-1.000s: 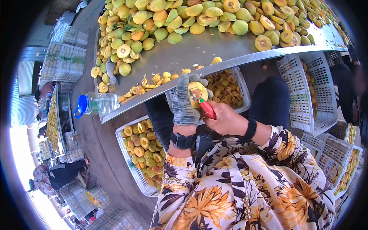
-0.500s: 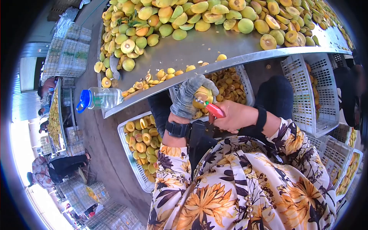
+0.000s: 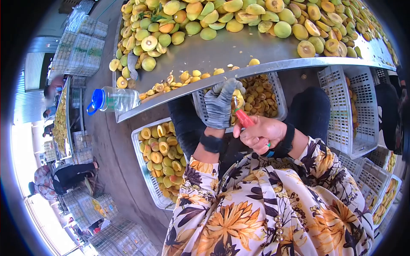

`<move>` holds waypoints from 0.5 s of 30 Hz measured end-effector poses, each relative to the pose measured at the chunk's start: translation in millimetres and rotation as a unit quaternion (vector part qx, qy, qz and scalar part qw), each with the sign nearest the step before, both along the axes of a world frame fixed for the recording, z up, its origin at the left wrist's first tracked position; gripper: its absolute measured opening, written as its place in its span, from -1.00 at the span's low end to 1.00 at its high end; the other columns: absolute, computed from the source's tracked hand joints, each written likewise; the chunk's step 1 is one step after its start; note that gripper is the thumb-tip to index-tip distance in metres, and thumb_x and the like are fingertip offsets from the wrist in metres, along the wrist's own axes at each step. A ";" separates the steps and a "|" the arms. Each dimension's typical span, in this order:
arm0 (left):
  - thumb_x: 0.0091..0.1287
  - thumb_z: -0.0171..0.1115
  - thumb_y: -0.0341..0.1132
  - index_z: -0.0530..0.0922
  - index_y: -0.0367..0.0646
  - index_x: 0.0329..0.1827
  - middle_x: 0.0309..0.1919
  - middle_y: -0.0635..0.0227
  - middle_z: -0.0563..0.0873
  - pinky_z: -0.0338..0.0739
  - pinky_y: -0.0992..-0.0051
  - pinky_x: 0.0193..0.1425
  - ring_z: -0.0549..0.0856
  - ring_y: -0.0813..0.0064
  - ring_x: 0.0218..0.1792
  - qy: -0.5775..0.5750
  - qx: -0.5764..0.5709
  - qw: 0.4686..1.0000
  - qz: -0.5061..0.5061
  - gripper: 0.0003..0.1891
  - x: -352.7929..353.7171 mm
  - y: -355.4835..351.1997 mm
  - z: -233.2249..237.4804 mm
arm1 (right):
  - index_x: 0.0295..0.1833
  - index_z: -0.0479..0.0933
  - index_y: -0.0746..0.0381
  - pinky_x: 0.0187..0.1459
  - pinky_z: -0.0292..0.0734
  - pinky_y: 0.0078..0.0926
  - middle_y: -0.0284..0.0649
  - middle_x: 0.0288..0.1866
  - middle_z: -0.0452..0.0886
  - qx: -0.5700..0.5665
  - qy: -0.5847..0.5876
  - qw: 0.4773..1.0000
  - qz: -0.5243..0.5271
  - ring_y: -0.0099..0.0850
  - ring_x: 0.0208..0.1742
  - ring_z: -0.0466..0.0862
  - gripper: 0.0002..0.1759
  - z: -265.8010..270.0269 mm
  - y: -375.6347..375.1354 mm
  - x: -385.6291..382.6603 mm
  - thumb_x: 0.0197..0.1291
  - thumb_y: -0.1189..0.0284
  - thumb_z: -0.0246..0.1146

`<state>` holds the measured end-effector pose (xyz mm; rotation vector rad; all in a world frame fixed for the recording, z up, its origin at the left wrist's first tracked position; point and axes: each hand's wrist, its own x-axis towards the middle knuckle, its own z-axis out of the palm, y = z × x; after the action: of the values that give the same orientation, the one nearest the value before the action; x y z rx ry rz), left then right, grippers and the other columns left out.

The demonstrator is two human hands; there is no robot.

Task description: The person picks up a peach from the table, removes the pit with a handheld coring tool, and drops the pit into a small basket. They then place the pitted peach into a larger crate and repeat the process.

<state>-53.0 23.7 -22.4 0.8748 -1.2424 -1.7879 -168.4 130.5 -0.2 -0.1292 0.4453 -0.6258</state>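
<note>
- Left hand [image 3: 220, 106]: grey knit glove, fingers curled round a yellow fruit [image 3: 240, 99]. Closed grip. Most of the fruit is hidden behind the glove; only its right edge shows.
- Fruit position: at the glove's fingertips, just below the front rim of the metal table [image 3: 213, 53], above the middle crate [image 3: 273, 85].
- Right hand [image 3: 260, 134]: bare, fist closed on a red-handled tool [image 3: 244, 118]. Handle sticks up and left out of the fist, and the metal tip meets the fruit. Can't tell how deep the tip sits.
- The hands are close together, right one just below and right of the left. The fruit lies between the glove and the tool tip.
- Black bands on both wrists; sleeves are floral print.
- Middle crate: white plastic, under the table edge, holds small orange-brown pieces.
- Left crate [image 3: 143, 170]: white, low beside the person's knee, full of halved yellow fruit, cut faces mostly up.
- Right crate [image 3: 350, 106]: white; only a few pieces show inside, near its left wall.
- Table top: big pile of green-yellow fruit [image 3: 239, 19] along the far side, some already cut. Small scraps [image 3: 183, 79] along the near rim.
- Water bottle [image 3: 113, 100]: blue cap, lying on its side at the table's left corner.
- Other people at the far left, beside stacked crates [image 3: 81, 47].
</note>
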 end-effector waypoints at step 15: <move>0.24 0.13 0.00 0.50 -0.13 -0.21 -0.41 0.21 0.64 0.61 0.39 -0.53 0.64 0.28 -0.51 0.179 0.225 0.951 0.110 -0.65 51.0 -17.3 -6.7 | -0.18 0.37 0.26 -0.78 0.20 -0.64 -0.36 -0.69 0.32 -0.137 0.276 0.949 -0.068 -0.60 -0.83 0.30 -0.87 -8.2 -10.0 4.6 0.15 0.49 0.10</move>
<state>-2.1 6.4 -29.1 0.8440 -0.4918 -1.9671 -163.8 120.5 -8.3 -0.5513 0.9129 -0.7867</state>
